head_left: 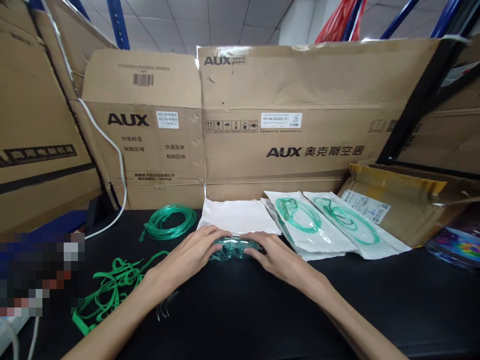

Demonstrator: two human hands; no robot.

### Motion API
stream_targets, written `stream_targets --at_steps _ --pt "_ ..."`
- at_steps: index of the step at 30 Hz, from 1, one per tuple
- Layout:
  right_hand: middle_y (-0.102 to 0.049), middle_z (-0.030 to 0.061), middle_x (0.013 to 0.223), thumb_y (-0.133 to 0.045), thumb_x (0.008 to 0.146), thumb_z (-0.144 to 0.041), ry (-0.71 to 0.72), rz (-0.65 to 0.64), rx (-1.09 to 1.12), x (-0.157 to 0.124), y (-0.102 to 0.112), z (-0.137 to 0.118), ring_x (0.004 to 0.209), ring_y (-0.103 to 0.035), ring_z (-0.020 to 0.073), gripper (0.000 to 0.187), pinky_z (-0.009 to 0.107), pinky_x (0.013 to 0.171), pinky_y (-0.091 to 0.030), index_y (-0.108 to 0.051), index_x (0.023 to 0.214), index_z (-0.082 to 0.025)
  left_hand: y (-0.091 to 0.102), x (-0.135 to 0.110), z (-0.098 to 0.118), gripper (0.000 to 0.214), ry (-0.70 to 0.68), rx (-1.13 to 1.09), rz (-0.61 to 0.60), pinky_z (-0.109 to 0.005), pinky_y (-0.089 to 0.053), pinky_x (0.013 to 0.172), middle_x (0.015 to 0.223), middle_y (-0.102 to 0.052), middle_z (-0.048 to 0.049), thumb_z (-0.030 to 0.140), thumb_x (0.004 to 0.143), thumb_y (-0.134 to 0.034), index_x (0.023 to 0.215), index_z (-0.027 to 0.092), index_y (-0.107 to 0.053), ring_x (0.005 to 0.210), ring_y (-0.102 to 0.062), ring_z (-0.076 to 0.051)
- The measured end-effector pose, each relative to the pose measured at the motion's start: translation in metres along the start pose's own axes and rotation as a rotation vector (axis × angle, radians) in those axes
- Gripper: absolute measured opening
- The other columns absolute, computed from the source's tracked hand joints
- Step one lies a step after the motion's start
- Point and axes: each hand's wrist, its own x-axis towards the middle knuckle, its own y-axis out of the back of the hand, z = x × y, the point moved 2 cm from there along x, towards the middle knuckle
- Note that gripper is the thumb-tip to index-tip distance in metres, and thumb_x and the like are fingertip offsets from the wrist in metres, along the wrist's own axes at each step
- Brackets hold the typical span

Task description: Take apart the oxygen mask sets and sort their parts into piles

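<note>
My left hand (204, 246) and my right hand (268, 248) grip a row of clear, green-tinted plastic masks (234, 248) from both ends, just above the black table. Fingers lie over the far side and thumbs press the near side, so part of the plastic is hidden. Right behind it lies a white pouch (236, 216). To the left of my left hand rests a coil of green clear tubing (170, 221). Closer to me, a loose tangle of flat green straps (112, 287) lies partly behind my left forearm. A few thin shiny strips (164, 309) sit beside that forearm.
Two sealed pouches with green tubing, a nearer one (305, 220) and a farther one (352, 222), lie at right. Beyond them stand an open cardboard box (390, 200) and a colourful clear-wrapped item (457, 245). Cardboard panels (277, 165) wall the back; a white cable (122, 175) hangs left.
</note>
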Motion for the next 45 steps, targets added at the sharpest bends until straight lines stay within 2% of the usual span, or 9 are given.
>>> stream_targets --at_steps 4,8,13,18,22,27,32,39,45 --pt "-0.063 0.0142 0.130 -0.054 0.101 -0.023 0.006 0.042 -0.046 0.002 -0.007 -0.014 0.123 -0.061 0.0287 0.037 0.041 0.109 -0.045 -0.064 0.135 -0.020 -0.003 -0.004 -0.009 0.039 -0.026 0.046 -0.016 -0.037 -0.052 0.097 0.122 -0.064 -0.0063 0.021 0.107 -0.041 0.142 0.032 -0.052 0.112 -0.062 -0.023" --pt "-0.057 0.0102 0.144 -0.054 0.102 -0.030 -0.005 0.116 -0.061 -0.004 -0.004 -0.024 0.132 -0.057 0.0267 0.050 0.038 0.112 -0.044 -0.049 0.151 -0.028 -0.009 -0.007 -0.024 0.037 -0.015 0.116 0.026 -0.041 -0.053 0.094 0.123 -0.065 -0.0081 0.025 0.106 -0.040 0.138 0.031 -0.058 0.107 -0.063 -0.025" --pt "-0.059 0.0103 0.144 -0.053 0.102 -0.040 -0.111 0.278 -0.037 -0.039 0.034 -0.001 0.134 -0.055 0.0282 0.041 0.046 0.116 -0.040 -0.061 0.139 -0.026 0.001 0.006 0.007 0.035 0.111 -0.042 0.135 -0.044 -0.048 0.102 0.128 -0.067 -0.0087 0.038 0.105 -0.046 0.133 0.027 -0.062 0.116 -0.063 -0.028" --pt "-0.074 0.0147 0.118 -0.052 0.098 -0.053 -0.252 0.419 0.022 -0.098 0.060 0.038 0.114 -0.067 0.0339 0.042 0.051 0.105 -0.049 -0.076 0.108 -0.020 -0.016 0.067 0.051 0.032 0.266 -0.481 -0.007 -0.045 -0.046 0.103 0.112 -0.076 -0.0089 0.045 0.094 -0.063 0.116 0.024 -0.074 0.112 -0.066 -0.033" --pt "-0.079 0.0107 0.111 -0.066 0.084 -0.060 -0.478 0.521 0.233 -0.131 0.058 0.062 0.103 -0.073 0.0346 0.042 0.045 0.092 -0.059 -0.081 0.096 -0.022 -0.049 0.132 0.053 0.034 0.359 -0.636 -0.091 -0.042 -0.052 0.092 0.098 -0.076 -0.0108 0.049 0.091 -0.069 0.102 0.017 -0.075 0.098 -0.071 -0.029" --pt "-0.081 0.0125 0.101 -0.068 0.078 -0.063 -0.641 0.544 0.443 -0.138 0.047 0.085 0.093 -0.076 0.0341 0.057 0.045 0.086 -0.061 -0.081 0.109 -0.017 -0.086 0.197 0.042 0.032 0.533 -0.849 -0.138 -0.042 -0.058 0.085 0.115 -0.069 -0.0086 0.040 0.100 -0.061 0.119 0.014 -0.065 0.097 -0.069 -0.022" --pt "-0.080 0.0133 0.102 -0.067 0.079 -0.063 -0.673 0.551 0.505 -0.138 0.038 0.093 0.094 -0.074 0.0323 0.076 0.045 0.089 -0.058 -0.068 0.133 -0.010 -0.105 0.231 0.037 0.034 0.680 -1.015 -0.088 -0.044 -0.058 0.087 0.124 -0.065 -0.0104 0.036 0.100 -0.063 0.126 0.016 -0.062 0.104 -0.067 -0.024" --pt "-0.079 0.0136 0.095 -0.076 0.071 -0.061 -0.686 0.653 0.663 -0.138 0.037 0.095 0.083 -0.072 0.0292 0.081 0.042 0.083 -0.057 -0.069 0.128 -0.004 -0.111 0.234 0.050 0.034 0.717 -1.138 -0.033 -0.045 -0.058 0.088 0.126 -0.064 -0.0106 0.034 0.099 -0.064 0.128 0.016 -0.061 0.105 -0.067 -0.025" --pt "-0.078 0.0086 0.086 -0.079 0.073 -0.056 -0.634 0.846 0.767 -0.137 0.040 0.090 0.078 -0.068 0.0261 0.060 0.038 0.076 -0.057 -0.075 0.112 -0.012 -0.075 0.203 0.056 0.032 0.585 -1.171 0.063 -0.043 -0.059 0.085 0.120 -0.066 -0.0096 0.036 0.100 -0.062 0.124 0.015 -0.063 0.100 -0.068 -0.023"
